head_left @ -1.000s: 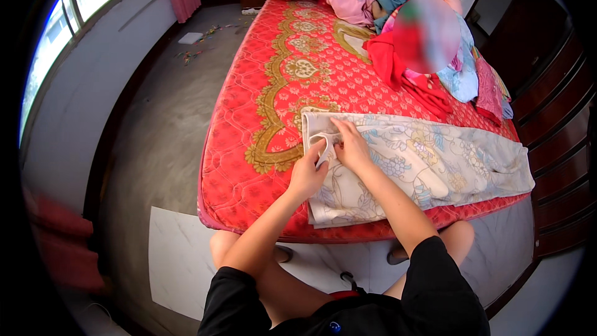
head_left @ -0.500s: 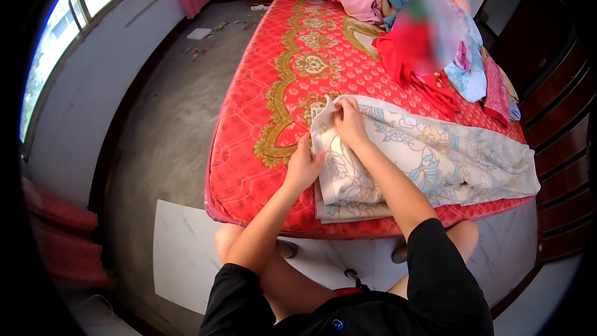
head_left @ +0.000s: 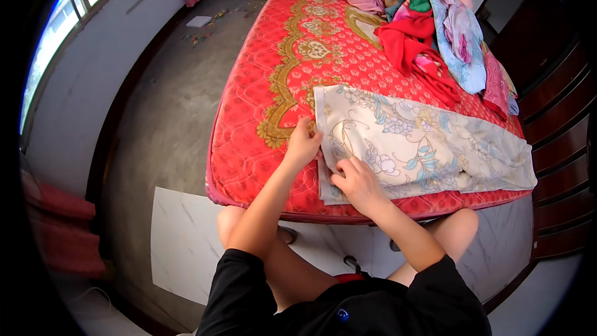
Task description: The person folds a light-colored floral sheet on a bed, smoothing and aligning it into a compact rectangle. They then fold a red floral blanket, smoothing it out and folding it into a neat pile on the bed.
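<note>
Slippage is the likely fault: the floral cloth [head_left: 423, 143] is laid along the near edge of the bed [head_left: 280, 87], and its near hem could be dragged off. Its left edge is pinched by the left hand [head_left: 303, 145]; the right hand [head_left: 353, 182] is pressed flat, unclenched, beside it. Fingertips are hidden; the clothes pile [head_left: 429, 31] beyond is jumbled.

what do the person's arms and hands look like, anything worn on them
Both forearms come up from the lower edge bare from above the elbow down. The left hand and the right hand are bare: no gloves, and no rings, watch or bracelet that can be made out. Short black sleeves of a dark top cover the upper arms.
</note>
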A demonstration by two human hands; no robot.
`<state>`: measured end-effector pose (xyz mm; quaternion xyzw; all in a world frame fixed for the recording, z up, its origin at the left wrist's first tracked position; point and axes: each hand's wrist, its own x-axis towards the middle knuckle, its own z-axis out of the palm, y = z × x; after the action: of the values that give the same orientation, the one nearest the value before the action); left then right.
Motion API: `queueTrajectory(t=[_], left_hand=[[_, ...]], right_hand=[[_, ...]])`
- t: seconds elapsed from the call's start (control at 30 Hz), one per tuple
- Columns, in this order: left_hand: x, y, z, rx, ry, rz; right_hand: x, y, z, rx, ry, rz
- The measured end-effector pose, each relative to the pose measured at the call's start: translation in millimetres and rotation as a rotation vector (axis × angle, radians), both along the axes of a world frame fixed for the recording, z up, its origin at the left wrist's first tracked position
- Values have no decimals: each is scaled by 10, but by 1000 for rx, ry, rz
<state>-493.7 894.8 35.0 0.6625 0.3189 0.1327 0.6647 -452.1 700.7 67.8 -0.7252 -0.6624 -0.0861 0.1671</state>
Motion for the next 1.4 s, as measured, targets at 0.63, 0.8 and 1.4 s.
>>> queueTrajectory(t=[0.63,0.8,1.4], left_hand=[[-319,-656,422,1117,-549,-320],[-449,-1210,147,1331,-313,-697],[-1043,-840,426,1542,51,-576]], right_hand=[[-201,-1119,-235,399,349,-371],[27,-1972,-271,498,356,-599],[1025,-2900,-232,500,670,-715]])
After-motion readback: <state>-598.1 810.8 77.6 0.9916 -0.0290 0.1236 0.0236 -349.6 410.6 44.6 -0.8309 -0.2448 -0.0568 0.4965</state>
